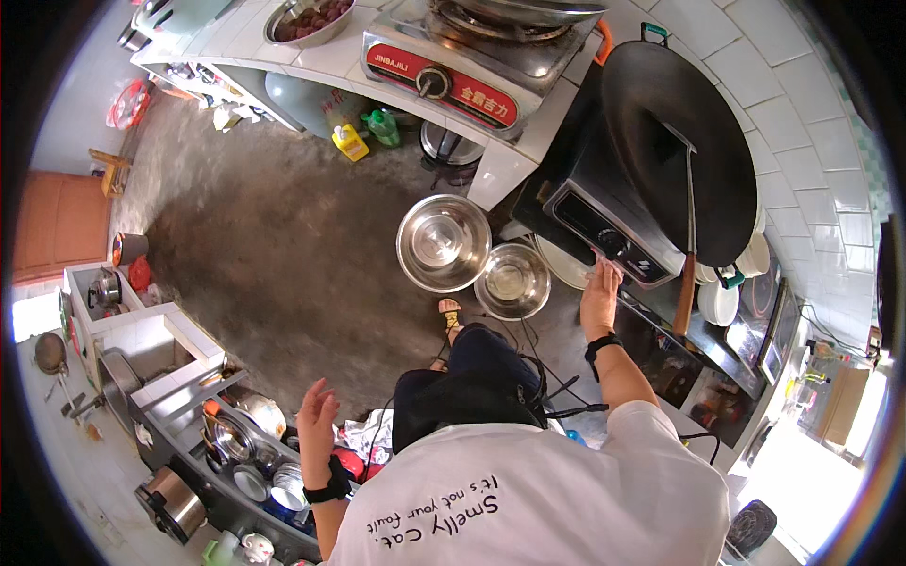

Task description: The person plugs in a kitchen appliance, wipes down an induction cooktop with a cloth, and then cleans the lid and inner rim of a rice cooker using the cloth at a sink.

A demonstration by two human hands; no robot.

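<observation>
My right hand (600, 297) reaches to the lower front edge of a black and silver countertop cooker (623, 233). Its fingers press what looks like a pale pink cloth (610, 264), mostly hidden, against that edge. On the cooker rests a large dark wok (722, 170) with green-sleeved handles. A metal spatula (691, 191) lies in the wok, its wooden handle sticking out over the near rim. Held away from everything, my left hand (318, 421) has its fingers apart and nothing in it.
Two stainless steel bowls (444, 276) (511, 311) stand low ahead of me. A gas stove (453, 78) sits on the tiled counter beside a bowl of reddish food (309, 32). Dishes (287, 488) fill a shelf at left; a dark cord (527, 347) hangs near my legs.
</observation>
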